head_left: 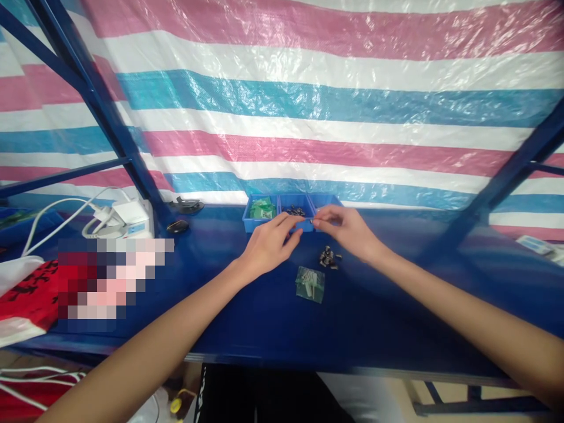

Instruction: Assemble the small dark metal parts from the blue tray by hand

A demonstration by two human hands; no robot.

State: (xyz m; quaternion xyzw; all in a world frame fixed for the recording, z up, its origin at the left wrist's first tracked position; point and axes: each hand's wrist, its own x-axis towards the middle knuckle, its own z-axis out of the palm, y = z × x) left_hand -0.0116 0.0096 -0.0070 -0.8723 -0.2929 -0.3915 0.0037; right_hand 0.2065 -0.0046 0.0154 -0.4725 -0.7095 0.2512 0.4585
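My right hand is closed in a pinch on a small shiny metal part, held above the front of the blue bins. Just left of it, my left hand reaches in with thumb and forefinger apart and nothing visible between them. The left bin contains small green-tinted plastic bags. In the middle bin, partly covered by my left hand, are dark small metal parts. My right hand hides much of the right bin. Below my hands lie a loose pile of small metal parts and a clear bag with pale slender pieces inside.
On the left of the blue table are a white power strip with plugs and cables, a dark mouse-shaped object and a red cloth or bag. Striped plastic sheeting hangs behind. Blue frame bars slant up at both sides.
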